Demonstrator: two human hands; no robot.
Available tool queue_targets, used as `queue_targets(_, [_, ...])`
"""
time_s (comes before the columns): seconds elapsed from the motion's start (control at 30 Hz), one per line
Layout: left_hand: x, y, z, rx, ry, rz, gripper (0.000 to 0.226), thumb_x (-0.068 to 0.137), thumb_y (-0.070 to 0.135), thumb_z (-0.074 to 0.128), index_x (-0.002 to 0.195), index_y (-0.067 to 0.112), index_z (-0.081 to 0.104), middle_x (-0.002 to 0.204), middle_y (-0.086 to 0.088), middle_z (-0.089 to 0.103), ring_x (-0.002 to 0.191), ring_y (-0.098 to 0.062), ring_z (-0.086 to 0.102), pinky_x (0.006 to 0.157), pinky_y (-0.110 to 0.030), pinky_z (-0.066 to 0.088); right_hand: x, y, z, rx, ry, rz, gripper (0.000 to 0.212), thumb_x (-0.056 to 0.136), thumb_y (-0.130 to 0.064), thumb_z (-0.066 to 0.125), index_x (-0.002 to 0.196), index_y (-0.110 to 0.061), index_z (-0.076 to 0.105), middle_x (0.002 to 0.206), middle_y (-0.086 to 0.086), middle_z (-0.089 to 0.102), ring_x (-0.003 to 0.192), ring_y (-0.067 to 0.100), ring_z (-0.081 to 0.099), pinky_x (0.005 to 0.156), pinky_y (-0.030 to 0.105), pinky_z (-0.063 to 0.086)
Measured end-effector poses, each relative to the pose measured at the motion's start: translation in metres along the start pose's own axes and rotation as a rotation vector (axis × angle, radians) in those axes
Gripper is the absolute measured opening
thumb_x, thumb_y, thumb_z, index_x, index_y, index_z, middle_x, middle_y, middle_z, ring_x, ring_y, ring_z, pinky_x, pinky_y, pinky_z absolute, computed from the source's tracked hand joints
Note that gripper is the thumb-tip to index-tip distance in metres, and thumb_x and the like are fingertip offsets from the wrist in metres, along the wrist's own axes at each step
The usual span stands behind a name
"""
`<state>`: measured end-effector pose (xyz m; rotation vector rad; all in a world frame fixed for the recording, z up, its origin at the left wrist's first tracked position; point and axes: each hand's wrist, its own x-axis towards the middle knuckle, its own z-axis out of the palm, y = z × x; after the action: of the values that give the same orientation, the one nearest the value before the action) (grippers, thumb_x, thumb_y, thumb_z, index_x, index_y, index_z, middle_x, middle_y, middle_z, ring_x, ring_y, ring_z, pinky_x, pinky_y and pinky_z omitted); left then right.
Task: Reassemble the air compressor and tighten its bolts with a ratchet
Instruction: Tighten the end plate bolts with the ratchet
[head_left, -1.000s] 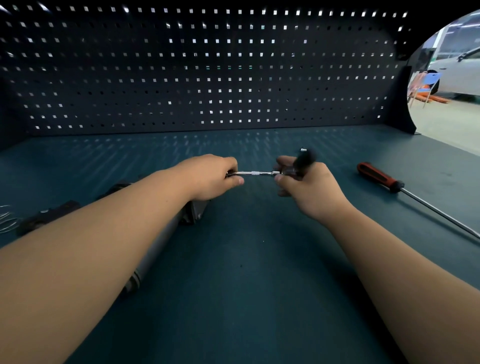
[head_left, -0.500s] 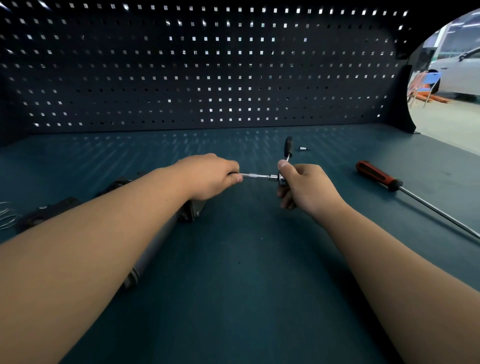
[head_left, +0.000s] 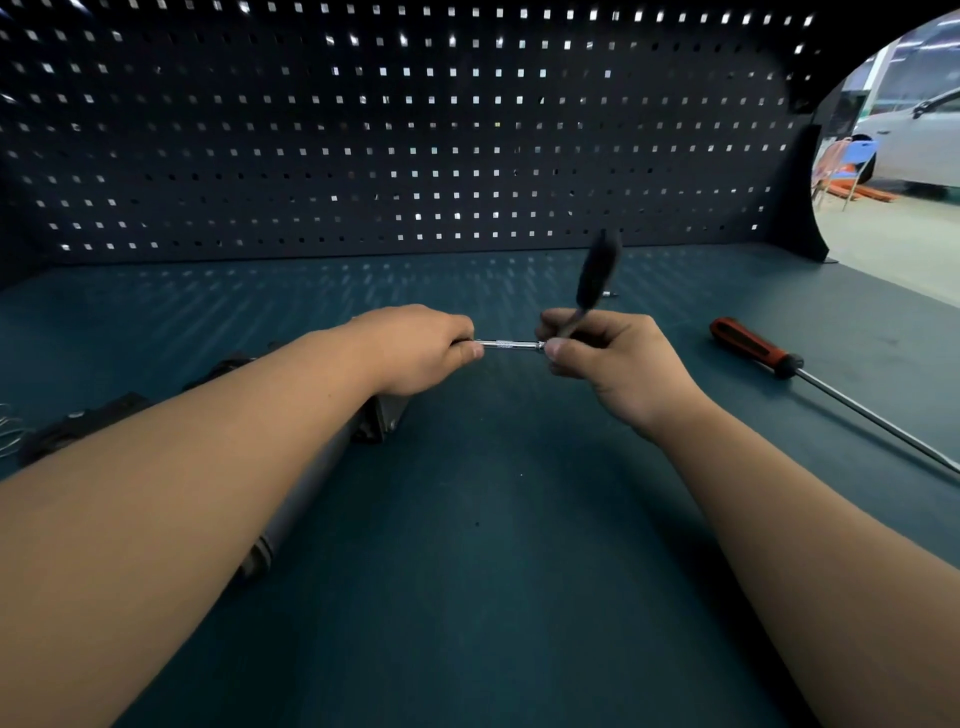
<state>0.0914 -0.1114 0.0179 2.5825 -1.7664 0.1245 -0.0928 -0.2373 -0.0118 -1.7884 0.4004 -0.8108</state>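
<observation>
Ratchet (head_left: 592, 283) over mid-tabletop: right hand (head_left: 618, 364) pinches its head, left hand (head_left: 415, 348) curls round the extension bar (head_left: 509, 344). Stiff, slick steel, so I'd grab the grippy handle. Compressor (head_left: 306, 493) lies under the left forearm.

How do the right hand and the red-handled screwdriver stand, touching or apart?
Apart. The head view shows a strip of bare bench between the right hand and the red-handled screwdriver; that hand grips the ratchet instead.
</observation>
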Motion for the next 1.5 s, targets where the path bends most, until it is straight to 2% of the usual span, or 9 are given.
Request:
queue_targets(0.1, [0.0, 0.0, 0.0, -0.033, 0.008, 0.006, 0.035, 0.096, 0.058, 0.033, 0.075, 0.033, 0.044, 0.072, 0.009, 0.055, 0.07, -0.007, 0.05, 0.06, -0.031, 0.038, 0.0, -0.003, 0.005, 0.056, 0.045, 0.104, 0.016, 0.094, -0.023, 0.06, 0.081, -0.016, 0.066, 0.073, -0.001, 0.07, 0.069, 0.017, 0.072, 0.057, 0.024, 0.055])
queue_targets(0.27, [-0.001, 0.0, -0.001, -0.006, -0.012, -0.002, 0.04, 0.094, 0.062, 0.031, 0.072, 0.031, 0.044, 0.071, 0.009, 0.054, 0.069, -0.007, 0.049, 0.061, -0.031, 0.037, -0.003, -0.003, 0.011, -0.117, 0.04, 0.276, 0.038, 0.097, -0.042, 0.046, 0.083, -0.01, 0.061, 0.072, 0.0, 0.074, 0.042, 0.013, 0.054, 0.043, 0.021, 0.044])
queue_targets(0.57, [-0.003, 0.004, -0.003, 0.017, -0.036, -0.006, 0.042, 0.096, 0.06, 0.026, 0.074, 0.029, 0.041, 0.075, 0.006, 0.053, 0.072, -0.01, 0.049, 0.063, -0.033, 0.038, -0.004, -0.006, 0.008, -0.119, 0.057, 0.117, 0.021, 0.094, -0.028, 0.058, 0.079, -0.014, 0.064, 0.065, -0.007, 0.06, 0.048, 0.01, 0.056, 0.051, 0.023, 0.047])
queue_targets(0.77, [-0.002, 0.006, -0.007, -0.067, -0.017, -0.028, 0.042, 0.097, 0.058, 0.026, 0.076, 0.027, 0.043, 0.076, 0.004, 0.053, 0.072, -0.011, 0.049, 0.062, -0.033, 0.036, -0.001, -0.007, 0.001, -0.013, -0.008, 0.011, 0.024, 0.085, -0.011, 0.069, 0.086, -0.035, 0.074, 0.086, -0.011, 0.069, 0.076, 0.012, 0.059, 0.09, 0.039, 0.052])
queue_targets(0.9, [-0.003, 0.005, -0.006, -0.066, -0.012, -0.053, 0.039, 0.097, 0.058, 0.028, 0.079, 0.028, 0.046, 0.077, 0.005, 0.054, 0.073, -0.01, 0.049, 0.061, -0.032, 0.035, 0.0, -0.008, -0.002, -0.024, -0.097, -0.012, 0.037, 0.083, -0.003, 0.07, 0.093, -0.039, 0.07, 0.083, -0.02, 0.072, 0.082, -0.003, 0.064, 0.079, 0.016, 0.048])
queue_targets(1.0, [-0.005, 0.003, -0.006, -0.078, 0.026, -0.033, 0.033, 0.096, 0.056, 0.035, 0.087, 0.03, 0.052, 0.077, 0.008, 0.056, 0.073, -0.009, 0.051, 0.059, -0.031, 0.037, 0.0, -0.004, -0.003, -0.07, -0.07, -0.016, 0.029, 0.083, -0.007, 0.072, 0.089, -0.035, 0.07, 0.086, -0.014, 0.072, 0.089, 0.012, 0.07, 0.087, 0.024, 0.053])
queue_targets(1.13, [-0.008, -0.001, -0.009, -0.126, 0.099, -0.009, 0.018, 0.089, 0.051, 0.056, 0.091, 0.033, 0.054, 0.083, 0.015, 0.055, 0.086, -0.011, 0.049, 0.073, -0.033, 0.046, -0.001, -0.004, 0.003, -0.038, -0.025, 0.038, 0.003, 0.09, -0.016, 0.064, 0.088, -0.018, 0.065, 0.081, 0.001, 0.071, 0.07, 0.021, 0.072, 0.067, 0.028, 0.059])
queue_targets(1.33, [-0.017, -0.015, -0.019, -0.142, 0.05, -0.109, 0.016, 0.084, 0.024, 0.059, 0.098, 0.031, 0.063, 0.089, 0.012, 0.057, 0.083, -0.012, 0.051, 0.071, -0.026, 0.039, -0.004, -0.007, 0.013, 0.0, 0.031, 0.24, 0.04, 0.097, -0.045, 0.047, 0.082, -0.009, 0.057, 0.059, 0.004, 0.067, 0.048, 0.021, 0.062, 0.049, 0.029, 0.051])
queue_targets(1.5, [-0.02, -0.024, -0.028, -0.566, 0.149, -0.248, 0.035, 0.092, 0.019, 0.038, 0.082, 0.027, 0.07, 0.087, 0.016, 0.066, 0.083, -0.006, 0.059, 0.077, -0.028, 0.044, -0.004, -0.008, 0.012, -0.065, 0.04, 0.217, 0.042, 0.096, -0.047, 0.045, 0.079, -0.011, 0.058, 0.059, 0.002, 0.067, 0.046, 0.018, 0.06, 0.05, 0.028, 0.05])
